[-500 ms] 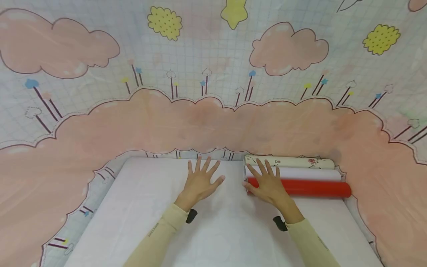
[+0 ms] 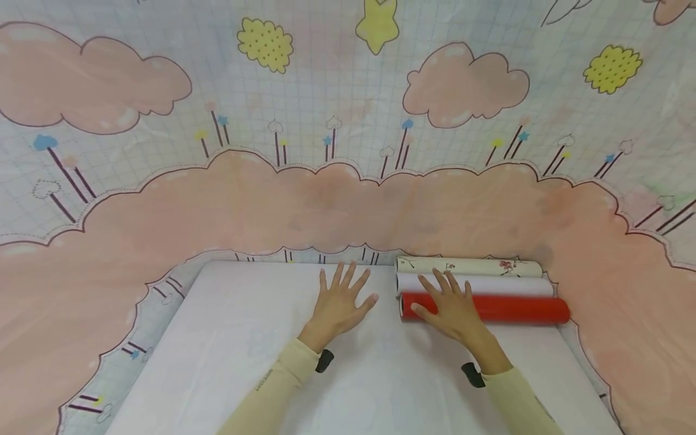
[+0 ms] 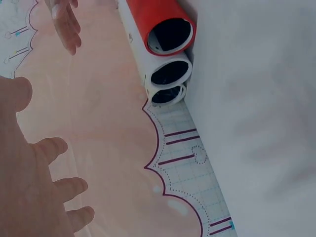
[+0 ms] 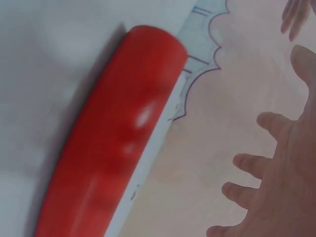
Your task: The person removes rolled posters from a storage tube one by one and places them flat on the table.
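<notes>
My left hand (image 2: 338,308) is held above the white surface, palm down with fingers spread, and grips nothing. To its right, my right hand (image 2: 455,311) hovers over the rolls, fingers also apart and holding nothing. Below it lies a red roll (image 2: 522,309), nearest to me. A white roll (image 2: 505,285) and a cream roll with a floral pattern (image 2: 478,266) lie behind it, side by side. In the left wrist view, the hollow ends of the red roll (image 3: 160,24) and the other two face the camera. The right wrist view shows a gap between the fingers (image 4: 252,165) and the red roll (image 4: 111,128).
The rolls lie at the far right of a white-covered table (image 2: 261,338). Behind and around it hangs a cloth (image 2: 326,205) printed with pink clouds, stars and scalloped borders. A dark band piece (image 2: 324,360) shows at the left wrist and another (image 2: 473,374) at the right.
Both hands have drifted right and slightly toward me, fingers still spread. The rolls stay in place on the table; the head view has tilted up slightly.
</notes>
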`<state>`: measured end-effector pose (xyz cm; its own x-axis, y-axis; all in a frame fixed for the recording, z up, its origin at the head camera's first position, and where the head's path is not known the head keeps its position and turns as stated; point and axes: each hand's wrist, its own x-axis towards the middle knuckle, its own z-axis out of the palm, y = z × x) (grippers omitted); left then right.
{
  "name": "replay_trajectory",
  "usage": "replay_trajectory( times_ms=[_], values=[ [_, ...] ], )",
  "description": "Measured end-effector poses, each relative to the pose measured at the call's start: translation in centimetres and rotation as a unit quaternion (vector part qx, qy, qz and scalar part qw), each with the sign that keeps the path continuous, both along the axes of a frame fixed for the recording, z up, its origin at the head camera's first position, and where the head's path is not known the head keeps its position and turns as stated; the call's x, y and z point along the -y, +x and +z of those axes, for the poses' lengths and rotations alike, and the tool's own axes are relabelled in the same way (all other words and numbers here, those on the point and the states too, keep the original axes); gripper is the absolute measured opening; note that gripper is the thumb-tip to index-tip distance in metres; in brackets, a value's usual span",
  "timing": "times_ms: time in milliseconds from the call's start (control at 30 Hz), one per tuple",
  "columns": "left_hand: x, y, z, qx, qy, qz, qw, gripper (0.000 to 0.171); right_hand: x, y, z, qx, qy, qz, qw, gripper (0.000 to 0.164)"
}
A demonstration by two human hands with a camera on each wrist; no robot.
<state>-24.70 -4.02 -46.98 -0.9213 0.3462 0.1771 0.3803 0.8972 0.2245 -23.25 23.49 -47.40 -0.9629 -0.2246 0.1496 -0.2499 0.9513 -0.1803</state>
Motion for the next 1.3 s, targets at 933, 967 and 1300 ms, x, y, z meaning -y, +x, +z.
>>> replay_trajectory(
  times_ms=[933,967,1300],
  values=[
    [-6.0,-0.2,-3.1,0.007,-0.015,-0.035,0.9993,0.065,-5.9,0.8,-2.2,-0.001,-0.013,-0.011,1.000,0.073],
    [-6.2,-0.3,-3.2,0.009,-0.017,-0.035,0.9992,0.065,-6.1,0.8,-2.3,-0.003,-0.014,-0.011,1.000,0.073],
    [-8.9,-0.7,-4.2,0.015,-0.028,-0.043,0.9986,0.066,-7.7,0.7,-3.1,-0.007,-0.014,-0.021,1.000,0.072]
  ],
)
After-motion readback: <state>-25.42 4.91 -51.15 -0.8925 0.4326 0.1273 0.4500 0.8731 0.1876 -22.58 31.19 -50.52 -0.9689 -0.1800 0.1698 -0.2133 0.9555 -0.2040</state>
